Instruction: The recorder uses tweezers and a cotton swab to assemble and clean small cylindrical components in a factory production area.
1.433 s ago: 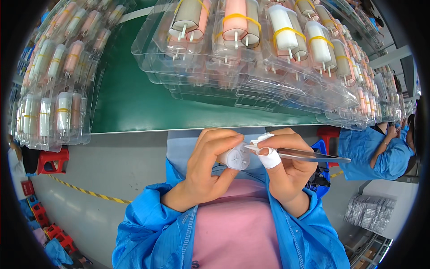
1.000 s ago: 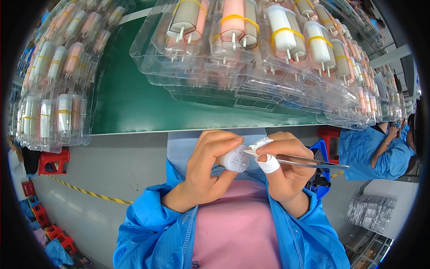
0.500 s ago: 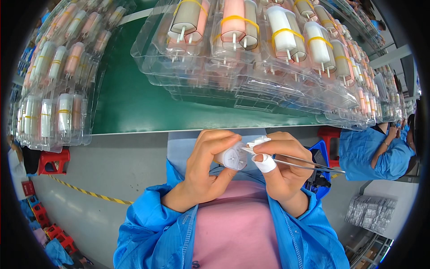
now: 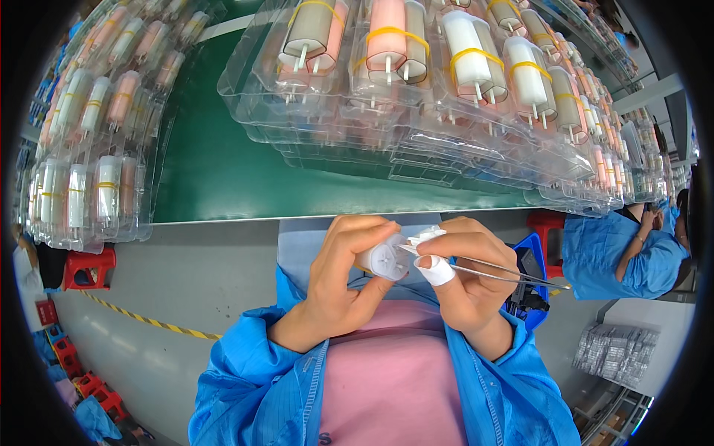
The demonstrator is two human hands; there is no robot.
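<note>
My left hand [image 4: 343, 279] grips a small white cylindrical part [image 4: 388, 260], its round end with a cross-shaped mark facing me. My right hand [image 4: 465, 271] holds metal tweezers [image 4: 498, 272], whose tips touch the top of the white part, and whose long end points right. White finger cots cover my right thumb and a fingertip. Both hands are close to my chest, just below the front edge of the green table [image 4: 216, 171]. I wear a blue coat over a pink top.
Stacked clear plastic trays [image 4: 416, 141] of white, pink and grey rollers bound with yellow bands fill the table's right. More such trays [image 4: 89, 171] stand at the left. A co-worker in blue [image 4: 625, 253] sits at the right. Red stools [image 4: 89, 267] stand on the floor.
The hands stay in place. The tweezers have tilted slightly, their long end dropping a little to the right, and the white part has turned a bit in my left fingers.
</note>
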